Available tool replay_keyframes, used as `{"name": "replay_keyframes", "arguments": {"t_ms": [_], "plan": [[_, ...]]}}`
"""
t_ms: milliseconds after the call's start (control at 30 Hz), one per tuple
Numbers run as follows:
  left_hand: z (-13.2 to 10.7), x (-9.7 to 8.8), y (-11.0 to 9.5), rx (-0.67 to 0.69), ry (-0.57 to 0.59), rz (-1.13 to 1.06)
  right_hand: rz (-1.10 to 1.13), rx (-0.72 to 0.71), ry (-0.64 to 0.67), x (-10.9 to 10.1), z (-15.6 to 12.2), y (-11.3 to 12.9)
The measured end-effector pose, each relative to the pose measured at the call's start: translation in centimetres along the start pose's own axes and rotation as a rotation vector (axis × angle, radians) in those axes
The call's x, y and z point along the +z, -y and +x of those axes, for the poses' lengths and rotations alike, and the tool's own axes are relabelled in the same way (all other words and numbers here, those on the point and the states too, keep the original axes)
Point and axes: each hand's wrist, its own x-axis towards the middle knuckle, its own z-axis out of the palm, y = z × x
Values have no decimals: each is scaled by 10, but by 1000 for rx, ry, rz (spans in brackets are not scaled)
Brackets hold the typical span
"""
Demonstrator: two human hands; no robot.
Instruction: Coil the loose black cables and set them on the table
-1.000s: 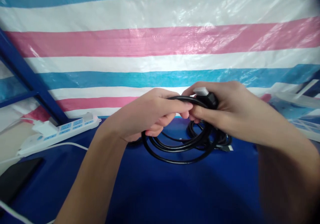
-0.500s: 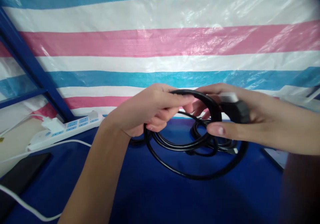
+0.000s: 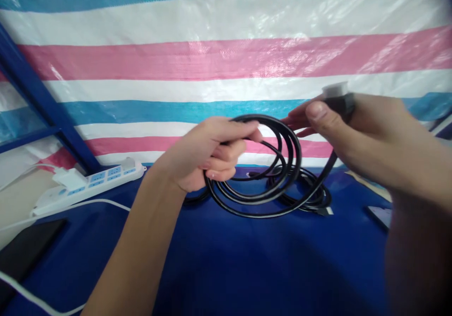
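Observation:
My left hand (image 3: 215,151) is closed around the upper left of a coiled black cable (image 3: 297,156), thumb pressed along the top of the loops. The coil hangs above the blue table in several loops. From its lower side one length runs up to my right hand (image 3: 374,137), raised at the right. That hand is closed on the cable's black plug (image 3: 341,101), whose pale end points up beyond the thumb. Behind the held loops, a second coiled black cable (image 3: 323,196) lies on the table, a light-tipped connector at its right.
A white power strip (image 3: 95,184) with a white adapter plugged in lies at the left. Below it are a white cord (image 3: 31,297) and a flat black object (image 3: 31,250). A phone-like device (image 3: 381,216) lies at the right. Striped plastic sheeting (image 3: 212,61) hangs behind the blue table (image 3: 247,264).
My right hand has moved up and right with the plug, away from the coil. The loose lower loop has been drawn up smaller. My left hand stays closed on the coil.

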Motion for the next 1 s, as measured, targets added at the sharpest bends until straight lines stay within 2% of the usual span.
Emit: {"name": "replay_keyframes", "arguments": {"t_ms": [67, 167, 300, 400, 467, 567, 733, 833, 933, 1000], "plan": [[3, 7, 3, -78, 104, 66, 61, -51, -23, 6, -1, 8], [5, 16, 6, -151, 185, 142, 190, -67, 58, 14, -4, 19], [3, 16, 8, -118, 123, 281, 281, -44, 229, 20, -6, 26], [3, 13, 14, -91, 47, 370, 238, -16, 325, 25, -5, 27], [5, 13, 18, -31, 13, 388, 174, 35, 298, 29, -3, 29], [8, 15, 21, 50, -14, 398, 104, 99, 191, 35, -3, 30], [7, 19, 16, 160, -77, 458, 16, 49, 20, 40, -3, 29], [6, 19, 14, 262, -75, 439, 86, 59, 11, 41, -3, 29], [6, 20, 13, 326, -15, 467, 241, 108, 33, 41, -5, 30], [7, 22, 13, 381, -15, 483, 340, 127, 50, 41, -6, 29]]}}
